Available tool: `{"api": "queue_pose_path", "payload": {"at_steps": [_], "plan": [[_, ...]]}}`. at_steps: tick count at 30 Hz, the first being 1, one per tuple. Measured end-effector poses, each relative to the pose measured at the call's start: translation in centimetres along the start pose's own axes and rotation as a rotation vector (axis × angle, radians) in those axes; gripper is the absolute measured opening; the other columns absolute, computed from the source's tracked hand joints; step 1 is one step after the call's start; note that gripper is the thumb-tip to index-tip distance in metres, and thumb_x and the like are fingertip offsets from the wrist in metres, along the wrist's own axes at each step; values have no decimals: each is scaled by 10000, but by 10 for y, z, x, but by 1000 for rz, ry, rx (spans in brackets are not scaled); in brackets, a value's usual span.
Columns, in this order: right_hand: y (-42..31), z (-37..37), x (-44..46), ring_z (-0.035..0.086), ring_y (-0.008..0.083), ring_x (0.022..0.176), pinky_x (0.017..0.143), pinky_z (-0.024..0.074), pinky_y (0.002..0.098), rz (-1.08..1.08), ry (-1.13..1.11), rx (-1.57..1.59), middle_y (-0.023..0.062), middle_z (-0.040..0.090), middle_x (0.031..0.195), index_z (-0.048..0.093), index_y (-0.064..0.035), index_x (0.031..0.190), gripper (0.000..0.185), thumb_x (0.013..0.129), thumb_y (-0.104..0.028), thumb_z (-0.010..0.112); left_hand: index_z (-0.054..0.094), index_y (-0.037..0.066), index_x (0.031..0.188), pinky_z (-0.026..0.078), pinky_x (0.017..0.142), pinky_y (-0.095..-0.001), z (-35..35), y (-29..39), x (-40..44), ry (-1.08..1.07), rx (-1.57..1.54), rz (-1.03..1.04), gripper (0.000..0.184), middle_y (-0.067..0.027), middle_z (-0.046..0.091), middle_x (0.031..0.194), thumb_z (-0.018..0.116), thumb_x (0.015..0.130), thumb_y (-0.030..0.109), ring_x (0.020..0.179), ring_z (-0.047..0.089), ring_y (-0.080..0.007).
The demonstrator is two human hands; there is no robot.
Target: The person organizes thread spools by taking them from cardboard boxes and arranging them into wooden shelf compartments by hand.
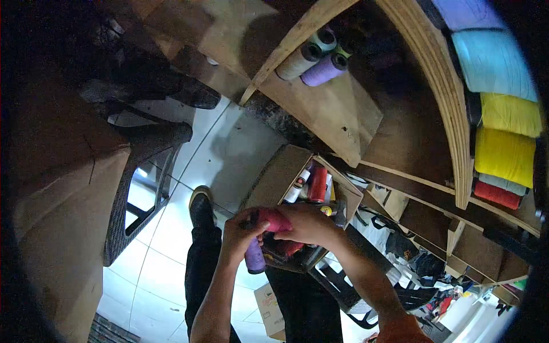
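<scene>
My left hand (239,231) is closed, with a purple thread spool (255,257) sticking out below its fingers. A pink thread spool (271,219) lies between both hands; my right hand (306,223) is closed round its right side, and my left thumb and fingers are at its left end. Some fingers are hidden behind the spools. Just beneath my hands stands an open cardboard box (266,174). In it are a red spool (318,184), a white spool (297,186) and other items partly covered by my right hand and forearm.
Wooden shelves (412,131) rise ahead and right, bearing a lilac spool (324,70) beside other spools and a row of coloured thread (503,151). A black plastic stool or chair (143,188) and a large carton (63,200) stand left. A small carton (269,308) sits on the tiled floor.
</scene>
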State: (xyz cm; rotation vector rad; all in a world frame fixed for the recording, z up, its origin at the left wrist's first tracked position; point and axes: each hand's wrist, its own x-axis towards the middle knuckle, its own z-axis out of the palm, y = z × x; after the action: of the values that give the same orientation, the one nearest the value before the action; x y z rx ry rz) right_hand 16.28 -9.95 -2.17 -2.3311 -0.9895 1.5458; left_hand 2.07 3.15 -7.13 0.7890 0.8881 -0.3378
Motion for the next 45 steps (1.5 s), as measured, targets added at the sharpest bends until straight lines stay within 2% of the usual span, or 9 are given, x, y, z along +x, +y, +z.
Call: {"api": "queue_pose_path", "payload": {"at_steps": [5,10,16,23,26,32,39,43,45], "plan": [[35,-26,7,550,261,1131,968,437,371,-180,729,405,116,561,1226,535,-69,1259,692,667,-262,838,345,36,1407,508,507,-265,-4,4,1,-40,-184,19,753,-139,510,1319,729,765,119,595,579,-114],[21,-84,63,597,218,1071,901,485,336,-118,1155,921,105,601,1169,566,-48,1187,592,689,-232,827,373,40,1389,505,501,-268,-6,-4,4,-44,-170,20,705,-143,531,1288,716,783,151,584,577,-117],[-1,-110,106,651,239,986,825,512,331,220,1355,489,139,681,1009,573,-21,1132,502,709,-173,796,364,7,1380,495,483,-271,-14,-3,4,-28,-230,4,687,-155,534,1276,703,793,119,566,572,-124],[27,-83,125,664,270,886,805,493,351,-60,1529,424,151,671,1009,560,-5,1111,457,780,-255,752,415,2,1339,495,479,-287,-15,-6,6,-27,-182,2,639,-137,592,1176,707,805,194,557,569,-133],[15,-68,95,661,262,873,794,494,353,250,1397,434,170,666,1000,585,8,1067,421,777,-247,752,450,9,1298,496,489,-306,-18,-2,4,-31,-203,-25,562,-112,617,1112,662,843,263,579,579,-146],[-21,43,12,672,263,820,720,514,364,19,-68,392,135,685,881,649,-31,998,477,787,-455,706,534,37,1203,495,677,-284,-21,-13,13,95,-214,226,397,-80,617,993,585,900,289,756,588,-147],[-30,64,7,683,242,753,690,521,329,258,164,429,120,695,824,638,-19,961,374,731,-275,785,499,56,1270,422,850,-359,-34,-14,20,220,-191,238,538,-113,583,1127,500,927,471,1003,546,-198],[-37,-11,40,675,320,784,708,526,418,-38,1238,391,180,674,850,625,0,950,369,704,-218,792,458,54,1316,391,894,-400,-38,-9,16,283,71,121,666,-137,539,1231,428,914,585,1172,505,-249],[-52,-50,60,667,333,829,714,523,411,48,1348,435,194,666,886,603,-2,973,336,717,-139,772,429,56,1337,387,902,-410,-36,-16,16,252,29,110,675,-138,533,1238,427,915,582,1174,505,-253]]}}
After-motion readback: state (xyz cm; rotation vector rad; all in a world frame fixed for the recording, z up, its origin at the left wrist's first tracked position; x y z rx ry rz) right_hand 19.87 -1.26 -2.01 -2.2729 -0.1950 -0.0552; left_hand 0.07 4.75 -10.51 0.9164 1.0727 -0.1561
